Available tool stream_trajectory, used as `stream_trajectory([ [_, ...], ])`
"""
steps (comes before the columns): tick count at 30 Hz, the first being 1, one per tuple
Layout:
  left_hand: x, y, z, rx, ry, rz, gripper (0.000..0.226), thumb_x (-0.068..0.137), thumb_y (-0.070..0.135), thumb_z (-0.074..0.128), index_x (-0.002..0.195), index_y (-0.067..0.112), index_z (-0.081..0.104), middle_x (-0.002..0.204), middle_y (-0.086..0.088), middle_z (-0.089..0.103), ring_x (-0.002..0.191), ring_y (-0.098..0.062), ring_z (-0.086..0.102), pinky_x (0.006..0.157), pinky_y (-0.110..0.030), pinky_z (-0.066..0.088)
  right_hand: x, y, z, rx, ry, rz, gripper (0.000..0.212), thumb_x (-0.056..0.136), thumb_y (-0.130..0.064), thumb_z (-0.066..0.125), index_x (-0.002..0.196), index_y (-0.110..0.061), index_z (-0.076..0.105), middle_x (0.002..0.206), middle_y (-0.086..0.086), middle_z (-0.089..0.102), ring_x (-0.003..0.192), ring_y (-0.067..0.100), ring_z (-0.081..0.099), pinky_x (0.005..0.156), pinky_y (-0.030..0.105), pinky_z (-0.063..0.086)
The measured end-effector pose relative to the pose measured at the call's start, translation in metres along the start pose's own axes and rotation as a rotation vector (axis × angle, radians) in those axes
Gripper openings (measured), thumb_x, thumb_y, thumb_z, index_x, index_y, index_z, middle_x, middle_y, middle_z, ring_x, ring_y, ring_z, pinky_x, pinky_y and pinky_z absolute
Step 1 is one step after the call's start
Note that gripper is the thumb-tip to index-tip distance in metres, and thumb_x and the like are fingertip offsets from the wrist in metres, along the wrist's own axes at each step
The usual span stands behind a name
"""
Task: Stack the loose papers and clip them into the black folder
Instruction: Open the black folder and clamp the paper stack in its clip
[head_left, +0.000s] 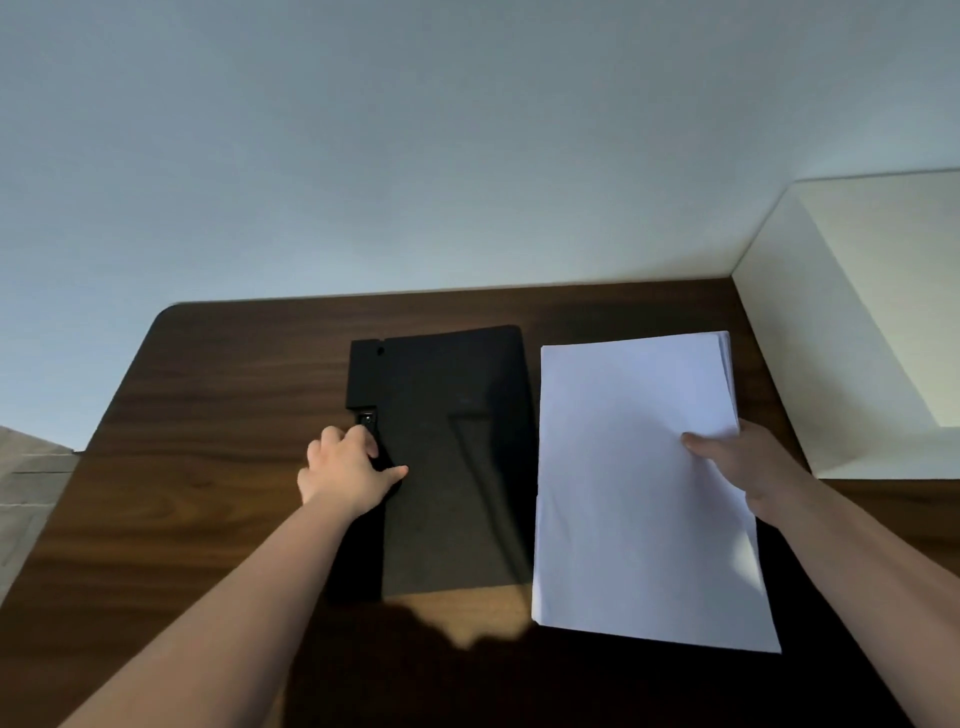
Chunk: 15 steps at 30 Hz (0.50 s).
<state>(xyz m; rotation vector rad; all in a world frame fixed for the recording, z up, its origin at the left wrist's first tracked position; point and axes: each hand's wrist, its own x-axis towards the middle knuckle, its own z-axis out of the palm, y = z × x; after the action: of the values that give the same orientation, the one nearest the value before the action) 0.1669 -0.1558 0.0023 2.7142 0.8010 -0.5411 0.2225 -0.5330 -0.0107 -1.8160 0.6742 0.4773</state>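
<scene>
1. Head view: right hand fingers pinch the stacked papers, right of frame centre.
2. Left hand fingers curl at the clip on the black folder, centre of the desk; grip unclear.
3. Stacking appears done; next, open the clip and slide the papers under.

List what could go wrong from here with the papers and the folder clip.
1. The paper stack is pinched at only one edge by the right hand. Its far-corner sheets already fan out, so they may slip out of line on the way over.
2. The left hand is on the clip at the black folder spine. If the clip snaps back, it may catch fingers or crease sheets.
3. The stack overhangs the wooden table near edge and could slide off if released.
</scene>
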Motion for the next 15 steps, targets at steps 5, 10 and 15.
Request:
stream_trajectory([
  [5, -0.010, 0.064, 0.022, -0.088, -0.007, 0.179, 0.056, 0.084, 0.040, 0.061, 0.133, 0.021, 0.043, 0.145, -0.013, 0.039, 0.135, -0.038, 0.035, 0.107, -0.050, 0.038, 0.005, -0.013, 0.016, -0.039, -0.013, -0.015, 0.046, 0.084, -0.013, 0.068, 0.126, 0.001, 0.055, 0.126, 0.020, 0.060, 0.106, 0.036, 0.058, 0.096, 0.043, 0.046],
  [10, -0.018, 0.119, 0.048, -0.145, -0.151, 0.024, 0.068, 0.088, 0.044, 0.053, 0.146, 0.026, 0.022, 0.162, -0.019, 0.000, 0.145, -0.052, -0.002, 0.116, -0.063, 0.011, 0.013, -0.015, 0.019, -0.072, 0.007, -0.043, 0.040, 0.086, -0.010, 0.065, 0.124, 0.001, 0.057, 0.124, 0.019, 0.061, 0.096, 0.028, 0.056, 0.090, 0.037, 0.045],
  [15, -0.010, 0.129, 0.049, -0.159, -0.134, -0.014, 0.083, 0.085, 0.045, 0.054, 0.151, 0.031, 0.006, 0.162, -0.019, -0.005, 0.145, -0.052, -0.010, 0.114, -0.067, 0.006, 0.019, -0.013, 0.021, -0.101, 0.043, -0.060, 0.042, 0.087, -0.013, 0.064, 0.125, 0.000, 0.055, 0.125, 0.019, 0.060, 0.095, 0.026, 0.053, 0.086, 0.034, 0.043],
])
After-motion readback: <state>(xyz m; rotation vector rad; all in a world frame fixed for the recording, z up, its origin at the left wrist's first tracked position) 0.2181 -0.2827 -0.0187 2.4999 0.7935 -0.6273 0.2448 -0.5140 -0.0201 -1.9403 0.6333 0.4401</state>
